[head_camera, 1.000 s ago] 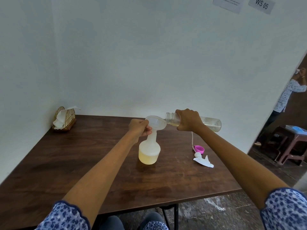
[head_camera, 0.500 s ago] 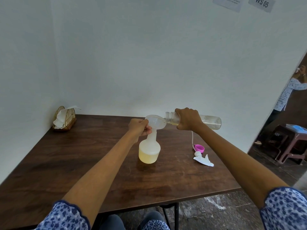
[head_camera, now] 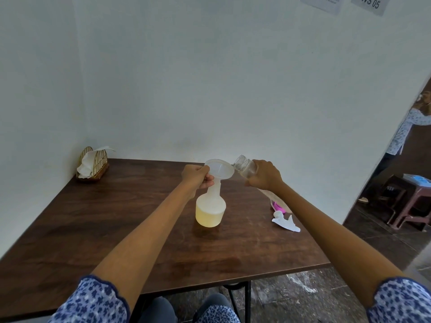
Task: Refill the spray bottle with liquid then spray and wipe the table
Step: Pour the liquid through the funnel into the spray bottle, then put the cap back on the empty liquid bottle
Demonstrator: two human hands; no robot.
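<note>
Writing: a grey wall sign point(head_camera: 370, 3) at the top edge reads "WS 05", partly cut off; the paper notice point(head_camera: 321, 1) beside it carries print too small to read. No brand or label shows on any container.

Spray bottle point(head_camera: 210, 209): translucent white, upright on the dark wooden surface point(head_camera: 105, 229), long axis vertical, narrow neck up. Pale yellow liquid fills its lower body. It stands directly below the left fingers.

Funnel point(head_camera: 219, 170): translucent, seated in the bottle neck, bowl tilted toward the right. The left hand point(head_camera: 195, 176) pinches its near rim, fingers point(head_camera: 208, 177) curled around the edge.

Clear bottle point(head_camera: 245, 167): uncapped, long axis slanting, threaded mouth up and left, just beside the funnel rim; whether it touches cannot be told. The right hand point(head_camera: 264, 175) wraps its middle, hiding most of it; the base emerges blurred below the wrist.

Spray head point(head_camera: 285, 221): white, lying flat on the surface, below and right of the right fingers. Its tube is hard to make out.

Pink cap point(head_camera: 278, 207): between spray head and right forearm, partly hidden.

Napkin holder point(head_camera: 93, 165): wicker, holding white tissue, at the far left corner, well apart from the left fingers.

A stool point(head_camera: 410, 201) and a standing person point(head_camera: 401, 134) at the right edge, both cut off.
</note>
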